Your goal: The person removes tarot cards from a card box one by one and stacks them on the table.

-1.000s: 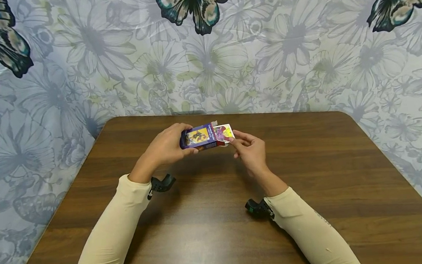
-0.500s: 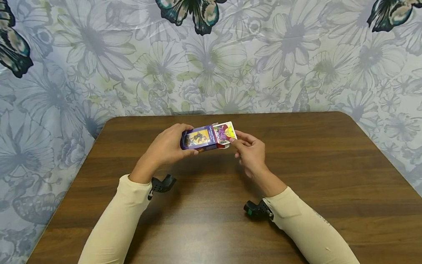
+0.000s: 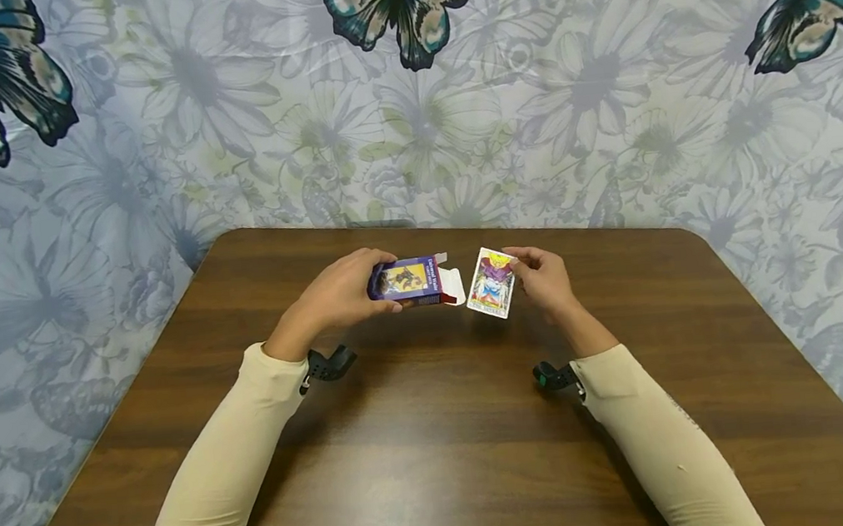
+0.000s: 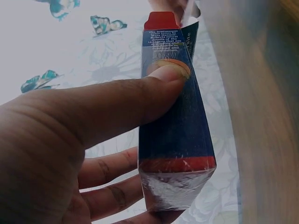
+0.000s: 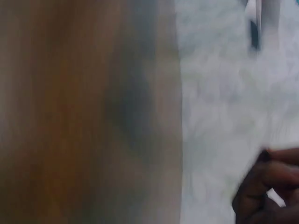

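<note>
My left hand [image 3: 344, 290] grips a small purple card box [image 3: 411, 282] above the brown table [image 3: 421, 430], thumb on one side and fingers on the other. The box's end flap [image 3: 453, 283] hangs open toward the right. In the left wrist view the thumb [image 4: 117, 105] presses the box's dark blue side [image 4: 175, 126]. My right hand [image 3: 543, 279] pinches a stack of colourful picture cards [image 3: 493, 283] by its upper corner, clear of the box and a little to its right. The right wrist view is blurred; only fingertips [image 5: 266, 191] show.
A floral cloth with dark butterflies [image 3: 406, 5] hangs behind and around the table. The table's far edge [image 3: 448, 225] lies just beyond the hands. Black wrist camera mounts [image 3: 328, 363] sit on both cream sleeves.
My right hand has drawn the cards fully out of the box and moved right and away from it. The left hand and box stay almost still.
</note>
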{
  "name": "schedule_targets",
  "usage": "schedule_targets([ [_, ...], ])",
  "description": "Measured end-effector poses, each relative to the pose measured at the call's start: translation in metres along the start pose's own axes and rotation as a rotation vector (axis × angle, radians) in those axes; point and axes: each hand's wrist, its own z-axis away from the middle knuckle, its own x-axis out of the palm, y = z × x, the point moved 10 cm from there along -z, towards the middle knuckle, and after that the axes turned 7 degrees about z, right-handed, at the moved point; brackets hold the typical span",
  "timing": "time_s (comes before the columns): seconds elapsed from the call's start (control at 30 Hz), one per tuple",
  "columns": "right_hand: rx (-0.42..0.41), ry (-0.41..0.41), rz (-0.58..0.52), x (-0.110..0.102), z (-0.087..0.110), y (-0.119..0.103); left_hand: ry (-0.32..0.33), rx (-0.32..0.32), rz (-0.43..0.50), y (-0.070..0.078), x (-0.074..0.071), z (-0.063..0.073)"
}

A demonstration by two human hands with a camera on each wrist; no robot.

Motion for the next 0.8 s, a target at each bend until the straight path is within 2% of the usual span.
schedule_targets([
  [0.13,-0.062,-0.073,0.329,-0.018,-0.022,0.008,-0.007,0.004,0.007,-0.001,0.000,0.000],
  [0.27,-0.051,-0.101,0.535,-0.027,-0.037,0.024,-0.017,0.007,0.013,-0.001,0.000,0.001],
  [0.43,0.010,-0.092,0.654,-0.030,-0.042,0.045,-0.033,0.004,0.010,0.001,0.003,0.001],
  [0.53,0.016,-0.081,0.730,-0.027,-0.043,0.048,-0.038,0.005,0.009,0.002,0.004,0.001],
  [0.7,-0.016,-0.041,0.831,-0.022,-0.042,0.035,-0.030,0.009,0.013,0.003,0.002,0.001],
  [0.77,-0.073,-0.006,0.794,-0.017,-0.040,0.021,-0.027,0.003,0.012,0.002,0.001,0.002],
  [0.8,-0.109,0.017,0.739,-0.014,-0.037,0.012,-0.025,0.001,0.009,0.002,0.001,0.002],
])
